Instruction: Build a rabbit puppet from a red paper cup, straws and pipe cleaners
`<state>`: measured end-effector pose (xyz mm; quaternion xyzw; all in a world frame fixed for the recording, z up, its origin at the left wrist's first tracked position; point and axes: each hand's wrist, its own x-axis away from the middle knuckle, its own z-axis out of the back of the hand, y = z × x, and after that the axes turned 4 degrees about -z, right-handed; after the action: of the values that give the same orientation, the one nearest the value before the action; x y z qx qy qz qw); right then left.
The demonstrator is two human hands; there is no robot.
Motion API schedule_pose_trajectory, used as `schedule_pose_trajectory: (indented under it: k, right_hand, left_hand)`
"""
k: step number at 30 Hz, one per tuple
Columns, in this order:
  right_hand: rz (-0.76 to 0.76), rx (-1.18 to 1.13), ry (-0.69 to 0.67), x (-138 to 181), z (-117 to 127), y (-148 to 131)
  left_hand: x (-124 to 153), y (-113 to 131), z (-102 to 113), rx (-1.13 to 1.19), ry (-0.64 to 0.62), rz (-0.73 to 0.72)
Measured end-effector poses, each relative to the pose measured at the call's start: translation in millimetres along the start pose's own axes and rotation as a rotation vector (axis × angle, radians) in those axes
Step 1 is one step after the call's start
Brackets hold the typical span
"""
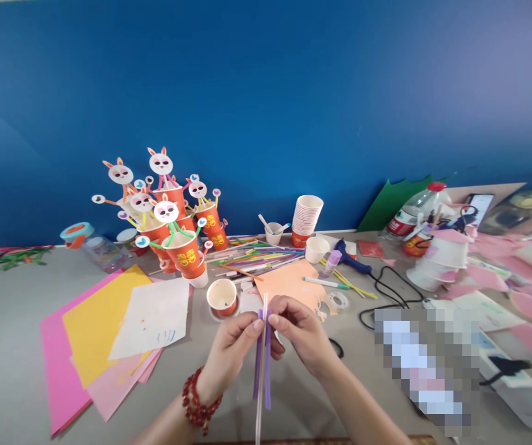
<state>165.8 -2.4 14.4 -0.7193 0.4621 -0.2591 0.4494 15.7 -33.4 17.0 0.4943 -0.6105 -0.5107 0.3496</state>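
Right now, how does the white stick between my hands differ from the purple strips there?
The white stick is mostly white, while the purple strips are purple. The white stick reaches farther up and farther down in the picture than the purple strips. The white stick runs in the middle; the purple strips show on either side of it. Both are long and thin.

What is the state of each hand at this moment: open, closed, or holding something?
Left hand: closed, pinching a purple strip.
Right hand: closed, pinching another purple strip, beside a white stick.
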Motion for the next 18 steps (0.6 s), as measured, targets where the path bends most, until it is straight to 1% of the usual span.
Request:
schedule_pose_trajectory:
  k: [2,4,8,15,18]
  right_hand:
    - [0.016,0.048,0.002,-0.8,2.1,-1.7]
    - [0.040,0.148,0.036,-1.2,5.1,-3.4]
    - [0.068,0.303,0.128,-1.4,11.3,-2.5]
    - [0.035,0.269,0.115,-2.0,16.5,6.4]
    - [0.001,0.274,0.119,-2.6,17.4,4.8]
  left_hand:
    - [-1.7,1.3,2.5,-0.040,-0.006,-0.010]
    - [-4.6,3.0,5.9,-0.136,0.005,-0.044]
    - [-10.5,4.0,10.5,-0.334,0.086,-0.125]
    - [-12.1,1.4,7.8,-0.437,0.109,-0.173]
    - [-12.9,0.5,8.8,-0.416,0.079,-0.161]
